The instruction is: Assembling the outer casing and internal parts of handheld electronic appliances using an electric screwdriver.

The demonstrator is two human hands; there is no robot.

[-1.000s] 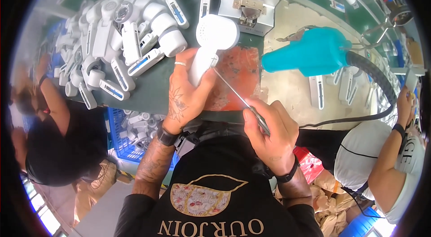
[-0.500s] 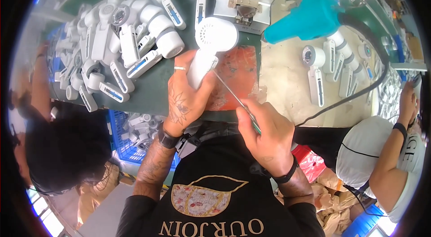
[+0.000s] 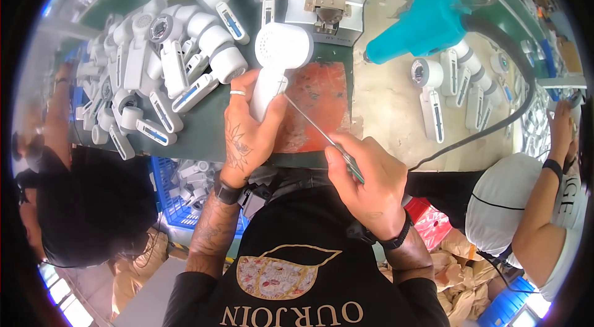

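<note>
My left hand (image 3: 250, 132) is closed around the handle of a white handheld appliance (image 3: 279, 47), which has a round vented head and looks like a small hair dryer or fan. Its head points away from me. In my right hand (image 3: 371, 181) is a screwdriver (image 3: 318, 130) with a thin metal shaft and a greenish handle, mostly covered by my fingers. The shaft slants up to the left, and its tip meets the appliance's handle near my left thumb. A worn red mat (image 3: 318, 104) lies beneath.
Many similar white appliances (image 3: 176, 70) are heaped at the left, with several more (image 3: 433, 104) on brown paper at the right. A silver machine (image 3: 328, 2) stands at the back. A teal tool (image 3: 421, 29) with a thick cable hangs at the right. People work on both sides.
My left hand and the appliance have shifted slightly left in the picture, as has much of the bench. The screwdriver tip stays at the appliance's handle.
</note>
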